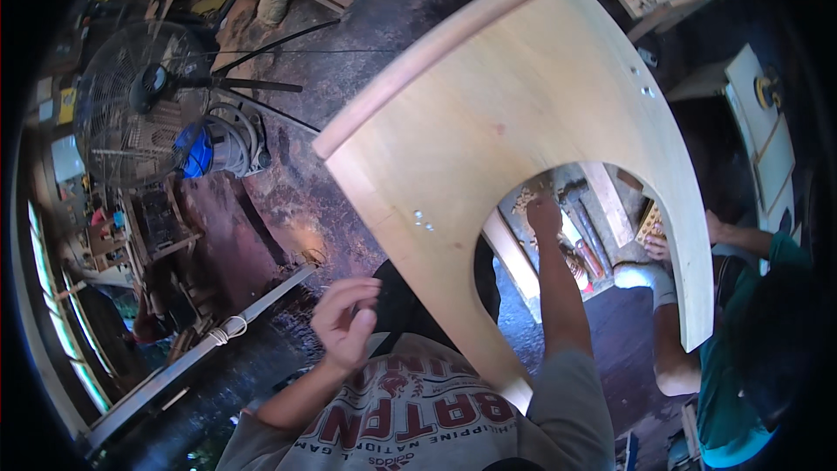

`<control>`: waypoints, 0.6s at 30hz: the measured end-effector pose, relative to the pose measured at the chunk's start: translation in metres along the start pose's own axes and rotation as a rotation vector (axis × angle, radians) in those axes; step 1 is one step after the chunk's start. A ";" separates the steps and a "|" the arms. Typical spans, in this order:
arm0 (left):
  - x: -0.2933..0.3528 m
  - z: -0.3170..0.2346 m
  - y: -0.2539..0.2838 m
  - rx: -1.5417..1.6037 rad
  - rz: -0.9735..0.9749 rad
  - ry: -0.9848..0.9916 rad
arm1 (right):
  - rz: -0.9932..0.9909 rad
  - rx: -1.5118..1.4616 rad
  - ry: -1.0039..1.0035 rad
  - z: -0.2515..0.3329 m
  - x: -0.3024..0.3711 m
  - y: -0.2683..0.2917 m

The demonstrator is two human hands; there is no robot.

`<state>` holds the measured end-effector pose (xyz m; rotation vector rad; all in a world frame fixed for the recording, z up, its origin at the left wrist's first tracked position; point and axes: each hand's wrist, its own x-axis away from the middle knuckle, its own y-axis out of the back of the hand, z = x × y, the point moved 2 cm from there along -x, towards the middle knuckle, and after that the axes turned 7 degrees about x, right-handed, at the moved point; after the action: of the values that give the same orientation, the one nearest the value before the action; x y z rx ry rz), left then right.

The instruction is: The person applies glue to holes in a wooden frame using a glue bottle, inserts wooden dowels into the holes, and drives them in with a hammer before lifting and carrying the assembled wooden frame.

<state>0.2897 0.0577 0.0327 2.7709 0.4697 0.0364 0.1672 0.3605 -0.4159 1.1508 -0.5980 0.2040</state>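
A large pale wooden panel (436, 135) lies in front of me, with an arched cutout and a thick rounded strip along its far edge. Small shiny metal fittings (422, 220) are set in its face near the left side, and more fittings (645, 90) on the right. My left hand (343, 323) hovers beside the panel's left edge, fingers loosely bent and apart from the thumb, holding nothing visible. Seen through the cutout, my right hand (546, 216) is closed at a heap of small tan wooden pieces (526, 196); its fingertips are hidden.
Hand tools (589, 235) and wood strips (608, 205) lie beneath the cutout. At right a co-worker in a teal shirt (741, 366) has a hand (656, 246) at a yellowish piece. A standing fan (148, 87), a blue machine with a hose (196, 150) and a long metal bar (200, 344) are left.
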 end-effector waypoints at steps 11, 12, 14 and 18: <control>0.032 -0.034 -0.044 1.569 0.223 1.253 | -0.036 -0.514 0.867 0.208 0.335 0.352; 0.033 -0.029 -0.049 1.708 0.323 1.259 | -0.051 -0.486 0.863 0.222 0.350 0.354; 0.025 -0.027 -0.047 1.990 0.525 1.162 | -0.154 -0.326 1.029 0.246 0.371 0.350; 0.001 -0.032 -0.031 1.752 0.385 1.156 | -0.260 -0.444 1.067 0.267 0.384 0.341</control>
<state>0.2784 0.0961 0.0528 3.9927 0.0872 2.4636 0.2423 0.2028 0.1361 0.5429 0.4387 0.3958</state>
